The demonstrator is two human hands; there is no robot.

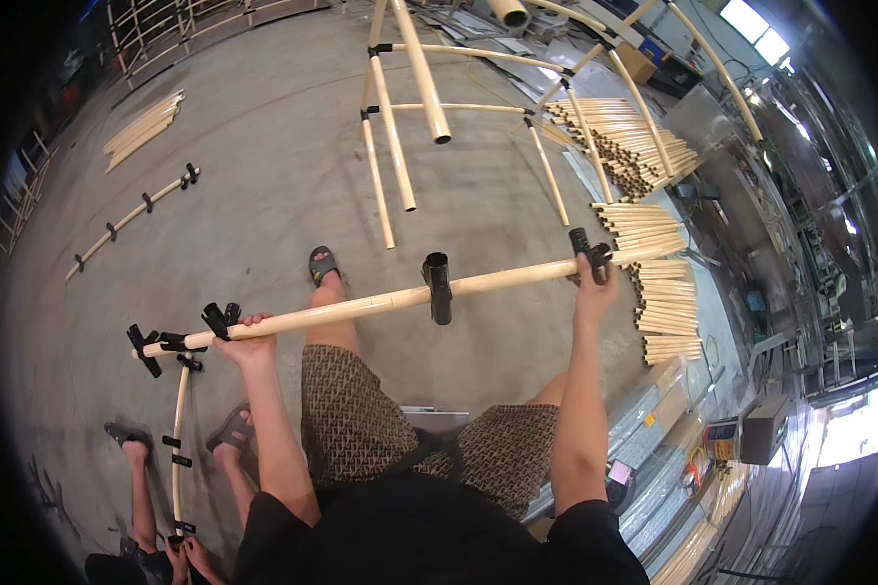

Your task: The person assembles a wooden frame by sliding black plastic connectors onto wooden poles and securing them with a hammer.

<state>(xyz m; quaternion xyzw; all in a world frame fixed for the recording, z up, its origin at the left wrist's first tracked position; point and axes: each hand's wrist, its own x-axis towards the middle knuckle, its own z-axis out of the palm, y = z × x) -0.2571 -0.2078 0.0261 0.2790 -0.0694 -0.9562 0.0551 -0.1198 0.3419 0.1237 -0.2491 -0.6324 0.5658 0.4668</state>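
A long cream pipe (351,309) lies level across my lap, held up above the floor. My left hand (248,341) grips it near its left end, beside a black pipe joint (217,321). More black joints (144,350) sit farther out at that end. At the middle of the pipe, another black joint (439,291) stands crosswise, its round opening facing up. My right hand (594,291) is closed round the black joint (583,246) at the pipe's right end, the fingers partly hidden behind it.
Ahead stands a frame of cream pipes (392,132) with black joints. Piles of cut pipes (644,229) lie to the right. A jointed pipe (127,222) and loose pipes (144,131) lie on the floor at left. At lower left, a co-worker's hands (187,558) hold another jointed pipe (178,478).
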